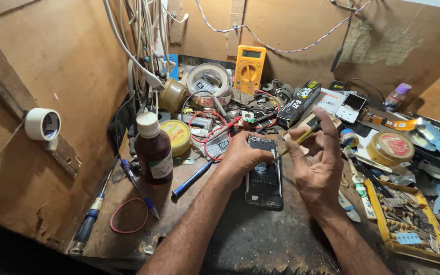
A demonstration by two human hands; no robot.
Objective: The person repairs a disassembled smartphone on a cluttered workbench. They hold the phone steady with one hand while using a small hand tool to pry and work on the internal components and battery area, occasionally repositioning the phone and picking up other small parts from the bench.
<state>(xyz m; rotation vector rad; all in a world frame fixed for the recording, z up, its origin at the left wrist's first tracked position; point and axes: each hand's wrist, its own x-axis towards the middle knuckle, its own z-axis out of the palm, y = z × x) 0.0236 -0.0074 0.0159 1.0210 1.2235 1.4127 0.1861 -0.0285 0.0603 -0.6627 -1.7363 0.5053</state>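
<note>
Left hand [241, 155] presses the opened phone [264, 173] flat, steadying it on the desk [240, 239]. Right hand [318, 165] pinches a yellow-handled screwdriver [297, 140], tip angled onto the phone's upper half.

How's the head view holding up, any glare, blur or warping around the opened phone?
Head view: the opened phone is evenly lit and sharp, its dark insides legible; slight softness on the right hand and the yellow-handled screwdriver; bright glare on the blue tool at the right edge; wide-angle bending warps the wooden walls and frame corners; lower-left corner falls into deep shadow.
</note>
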